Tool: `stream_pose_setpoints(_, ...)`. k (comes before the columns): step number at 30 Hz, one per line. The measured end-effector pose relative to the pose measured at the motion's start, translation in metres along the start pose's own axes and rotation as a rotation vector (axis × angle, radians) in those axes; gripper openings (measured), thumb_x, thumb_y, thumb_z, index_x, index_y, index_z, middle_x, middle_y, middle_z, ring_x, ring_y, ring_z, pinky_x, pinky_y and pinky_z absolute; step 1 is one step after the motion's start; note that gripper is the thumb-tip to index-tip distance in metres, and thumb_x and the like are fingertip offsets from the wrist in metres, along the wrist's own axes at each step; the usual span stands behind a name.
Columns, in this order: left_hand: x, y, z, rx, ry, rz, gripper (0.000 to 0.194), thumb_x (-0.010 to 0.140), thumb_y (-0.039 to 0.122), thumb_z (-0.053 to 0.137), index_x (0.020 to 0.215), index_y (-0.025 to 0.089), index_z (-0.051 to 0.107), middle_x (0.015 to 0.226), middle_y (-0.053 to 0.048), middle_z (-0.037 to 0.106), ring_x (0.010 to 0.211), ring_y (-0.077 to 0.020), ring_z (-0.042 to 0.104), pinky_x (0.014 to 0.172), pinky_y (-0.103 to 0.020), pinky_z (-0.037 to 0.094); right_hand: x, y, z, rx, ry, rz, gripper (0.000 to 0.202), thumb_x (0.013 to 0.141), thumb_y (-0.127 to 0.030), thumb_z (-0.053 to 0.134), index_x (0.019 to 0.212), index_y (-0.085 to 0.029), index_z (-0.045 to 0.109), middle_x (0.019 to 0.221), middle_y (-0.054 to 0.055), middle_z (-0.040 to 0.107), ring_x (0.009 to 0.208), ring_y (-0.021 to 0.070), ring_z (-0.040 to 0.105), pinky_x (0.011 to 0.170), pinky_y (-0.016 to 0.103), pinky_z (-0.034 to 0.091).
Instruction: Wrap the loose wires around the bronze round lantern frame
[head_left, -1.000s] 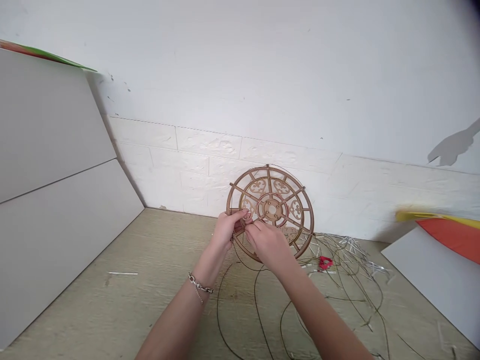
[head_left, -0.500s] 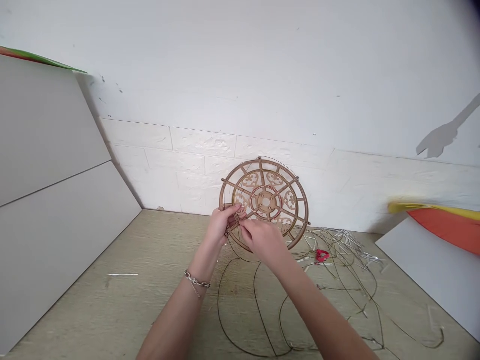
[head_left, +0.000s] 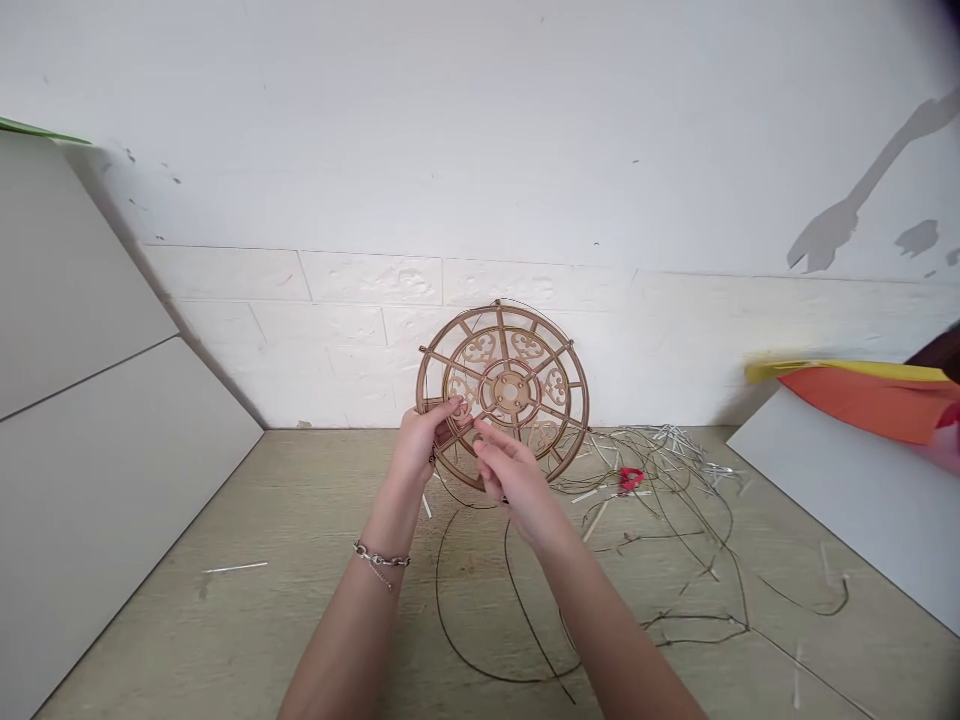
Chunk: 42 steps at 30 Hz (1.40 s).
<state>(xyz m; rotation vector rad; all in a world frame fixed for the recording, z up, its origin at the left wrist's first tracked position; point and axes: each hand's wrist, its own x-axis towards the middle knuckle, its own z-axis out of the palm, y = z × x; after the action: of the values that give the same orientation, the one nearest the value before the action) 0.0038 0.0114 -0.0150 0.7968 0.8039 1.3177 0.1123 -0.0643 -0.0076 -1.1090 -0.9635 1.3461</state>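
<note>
A round, brown, openwork wheel [head_left: 500, 386] with spokes, scrolled cut-outs and a central hub stands tilted up in front of the wall. My left hand [head_left: 418, 440] is closed on its lower-left rim, thumb over the front. Close to the wheel's lower-left spokes is my right hand [head_left: 519, 482], its thumb and forefinger drawn together in a pinch. Whatever sits between those fingertips is too small to make out. Thin wire runs along the wheel's rings, and a loose wire loop [head_left: 439, 590] lies on the table below.
A tangle of wires [head_left: 667, 480] with white strips and a red scrap [head_left: 631, 479] spreads over the right of the table. One white strip [head_left: 236, 568] lies at left. White panels [head_left: 112, 480] stand on both sides; orange material [head_left: 862, 400] tops the right one.
My right hand has drawn slightly back from the wheel, its fingers turned more into view. My left hand keeps its hold. The whole view has shifted a little.
</note>
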Motion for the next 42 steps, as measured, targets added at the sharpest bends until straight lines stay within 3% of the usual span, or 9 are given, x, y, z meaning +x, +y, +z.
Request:
stream_pose_setpoints(3, 0.002, -0.003, 0.000, -0.022, -0.026, -0.029, 0.022, 0.058, 0.020, 0.073, 0.077, 0.009, 0.067, 0.075, -0.008, 0.070, 0.065, -0.0158, 0.065, 0.065, -0.026, 0.054, 0.002, -0.006, -0.020, -0.170, 0.076, -0.155, 0.057, 0.072, -0.040, 0.056, 0.123, -0.018, 0.046, 0.054, -0.008, 0.039, 0.041, 0.0060, 0.028, 0.039, 0.020, 0.019)
stream_pose_setpoints(6, 0.003, -0.005, -0.002, -0.030, -0.052, -0.043, 0.024, 0.059, 0.021, 0.073, 0.079, 0.009, 0.067, 0.075, -0.008, 0.070, 0.065, -0.0166, 0.065, 0.064, -0.026, 0.054, 0.003, -0.009, -0.046, -0.650, 0.143, -0.393, 0.031, 0.077, -0.037, 0.053, 0.102, -0.020, 0.060, 0.059, -0.004, 0.047, 0.050, 0.0089, 0.041, 0.047, 0.022, 0.031)
stream_pose_setpoints(11, 0.006, -0.006, -0.004, -0.028, -0.045, -0.041, 0.023, 0.059, 0.020, 0.072, 0.078, 0.009, 0.067, 0.074, -0.008, 0.070, 0.067, -0.0173, 0.066, 0.066, -0.027, 0.054, -0.001, -0.006, -0.073, -1.321, 0.049, -0.620, 0.017, 0.084, -0.025, 0.045, 0.086, -0.022, 0.062, 0.082, 0.000, 0.060, 0.070, 0.0123, 0.054, 0.059, 0.024, 0.036)
stream_pose_setpoints(23, 0.010, -0.003, -0.013, -0.062, -0.031, -0.035, 0.024, 0.060, 0.020, 0.072, 0.080, 0.008, 0.067, 0.075, -0.009, 0.070, 0.066, -0.0166, 0.066, 0.069, -0.027, 0.054, 0.001, 0.017, -0.085, -1.595, 0.070, -0.653, 0.018, 0.089, -0.025, 0.040, 0.085, -0.022, 0.058, 0.083, -0.001, 0.060, 0.070, 0.0102, 0.056, 0.053, 0.021, 0.033)
stream_pose_setpoints(26, 0.011, -0.002, -0.016, -0.041, -0.035, -0.049, 0.025, 0.060, 0.021, 0.072, 0.080, 0.008, 0.067, 0.077, -0.010, 0.070, 0.068, -0.0172, 0.066, 0.069, -0.027, 0.054, 0.008, 0.011, -0.083, -1.774, -0.044, -0.744, 0.021, 0.089, -0.021, 0.037, 0.083, -0.019, 0.057, 0.079, 0.002, 0.058, 0.064, 0.0103, 0.054, 0.049, 0.022, 0.030)
stream_pose_setpoints(30, 0.012, 0.002, -0.021, -0.008, -0.034, -0.045, 0.025, 0.059, 0.021, 0.073, 0.080, 0.008, 0.067, 0.077, -0.010, 0.070, 0.069, -0.0176, 0.066, 0.069, -0.027, 0.055, 0.014, -0.007, -0.075, -2.059, -0.319, -0.906, 0.020, 0.080, -0.004, 0.040, 0.084, -0.015, 0.056, 0.077, 0.004, 0.057, 0.060, 0.0131, 0.053, 0.049, 0.025, 0.029)
stream_pose_setpoints(34, 0.014, 0.004, -0.024, 0.010, -0.020, -0.051, 0.026, 0.058, 0.021, 0.074, 0.079, 0.008, 0.068, 0.078, -0.010, 0.071, 0.069, -0.0181, 0.066, 0.069, -0.027, 0.055, 0.018, -0.006, -0.068, -2.011, -0.407, -0.891, 0.022, 0.077, -0.001, 0.040, 0.082, -0.014, 0.056, 0.077, 0.007, 0.059, 0.064, 0.0154, 0.054, 0.054, 0.025, 0.034)
stream_pose_setpoints(38, 0.013, 0.004, -0.024, 0.021, -0.003, -0.023, 0.025, 0.057, 0.021, 0.074, 0.078, 0.008, 0.068, 0.076, -0.010, 0.071, 0.068, -0.0178, 0.066, 0.069, -0.027, 0.055, 0.025, 0.026, -0.064, -1.541, -0.065, -0.583, 0.018, 0.083, -0.016, 0.040, 0.082, -0.017, 0.058, 0.078, 0.004, 0.062, 0.066, 0.0134, 0.056, 0.056, 0.023, 0.038)
stream_pose_setpoints(42, 0.012, 0.005, -0.023, 0.056, 0.020, -0.031, 0.024, 0.056, 0.020, 0.074, 0.076, 0.009, 0.067, 0.076, -0.011, 0.070, 0.066, -0.0188, 0.066, 0.068, -0.029, 0.055, 0.032, 0.048, -0.065, -1.399, -0.010, -0.515, 0.023, 0.086, -0.020, 0.035, 0.084, -0.018, 0.057, 0.071, 0.000, 0.062, 0.061, 0.0107, 0.056, 0.056, 0.020, 0.041)
